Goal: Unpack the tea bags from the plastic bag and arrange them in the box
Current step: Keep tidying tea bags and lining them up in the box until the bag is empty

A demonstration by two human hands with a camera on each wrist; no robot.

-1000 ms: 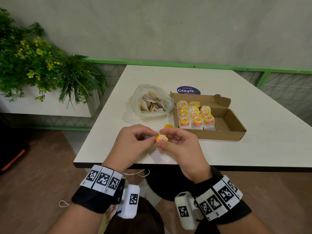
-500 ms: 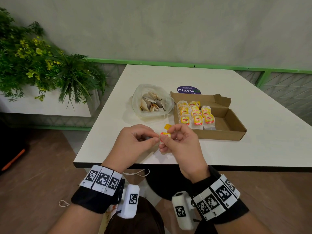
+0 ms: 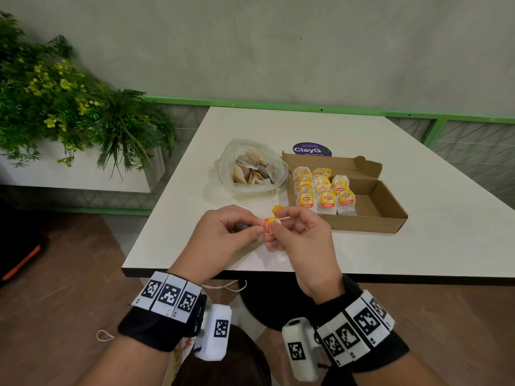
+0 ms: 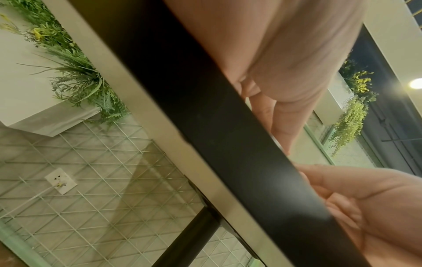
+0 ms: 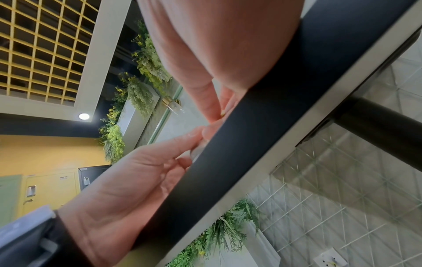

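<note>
Standing beside the white table (image 3: 362,246) with its dark edge, I see it set against a grey wall with a green rail (image 3: 278,103); a planter of green and yellow foliage (image 3: 69,107) sits to the left above brown flooring. A purple sticker (image 3: 312,149) reads "ClayGo". The cardboard box (image 3: 376,201) lies open, its left part filled with rows of tea bags (image 3: 323,190) whose yellow tags read "Lipton". Just left of it the clear plastic bag (image 3: 250,168) holds more. Near the table's front edge, the left hand (image 3: 223,235) and right hand (image 3: 301,235) meet, fingers curled, both pinching one yellow-and-red tag (image 3: 271,223).
</note>
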